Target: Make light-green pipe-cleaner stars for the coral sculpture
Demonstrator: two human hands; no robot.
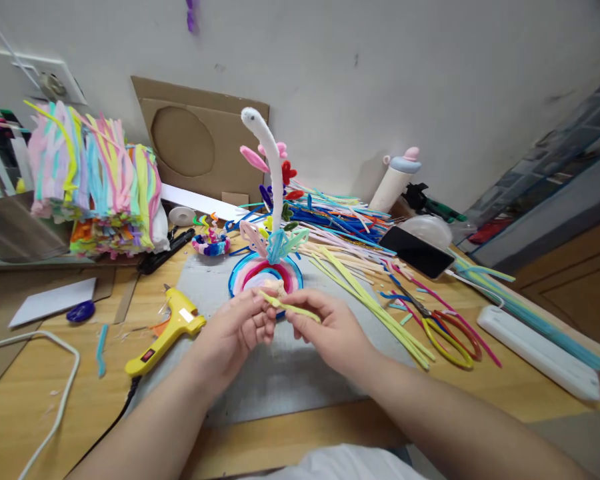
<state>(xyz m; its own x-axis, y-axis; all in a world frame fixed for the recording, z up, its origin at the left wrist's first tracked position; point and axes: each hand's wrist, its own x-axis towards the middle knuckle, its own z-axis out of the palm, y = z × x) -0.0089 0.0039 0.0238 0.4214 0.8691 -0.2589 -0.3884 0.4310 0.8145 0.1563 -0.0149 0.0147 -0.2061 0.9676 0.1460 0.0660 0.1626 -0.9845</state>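
Note:
Between my two hands is a short yellow-green pipe cleaner (300, 311), bent or looped at its left end. My left hand (235, 327) pinches that left end between thumb and forefinger, the other fingers curled below. With thumb and fingers, my right hand (325, 327) grips the piece farther right. Just behind them stands a pipe-cleaner craft: a round coiled base (237, 272) in blue, pink and white, with a tall white curved stem (276, 173) and pastel looped shapes (280, 245). A small cream piece (275, 288) shows above my fingertips, partly hidden.
A yellow hot glue gun (167, 333) lies left on the grey mat (260, 393). Yellow-green pipe cleaners (380, 313) and scissors (450, 337) lie right, near a phone (417, 251) and white power strip (540, 353). Bundled pipe cleaners (95, 173) stand back left; cardboard (230, 127) leans behind.

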